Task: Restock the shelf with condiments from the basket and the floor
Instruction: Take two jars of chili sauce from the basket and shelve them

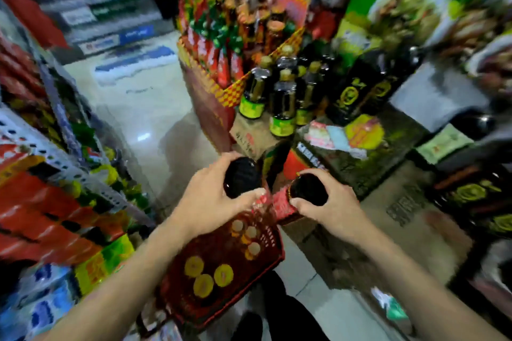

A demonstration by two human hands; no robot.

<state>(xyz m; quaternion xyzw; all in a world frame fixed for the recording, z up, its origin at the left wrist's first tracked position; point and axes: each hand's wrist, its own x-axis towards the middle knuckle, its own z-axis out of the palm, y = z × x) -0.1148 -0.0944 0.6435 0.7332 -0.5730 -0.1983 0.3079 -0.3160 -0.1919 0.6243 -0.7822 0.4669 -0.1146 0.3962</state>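
Observation:
My left hand grips a dark bottle seen bottom-first, held above the red plastic basket. My right hand grips a second dark bottle with a red label, just right of the basket's far corner. Inside the basket lie several bottles with yellow caps. Ahead stand dark sauce bottles with green labels on a cardboard box. The whole view is blurred by motion.
A shelf of red and green packets runs along the left. A red-and-yellow display stand of bottles rises ahead. Large dark jugs and boxes crowd the right. Pale tiled floor lies between the shelf and the stand.

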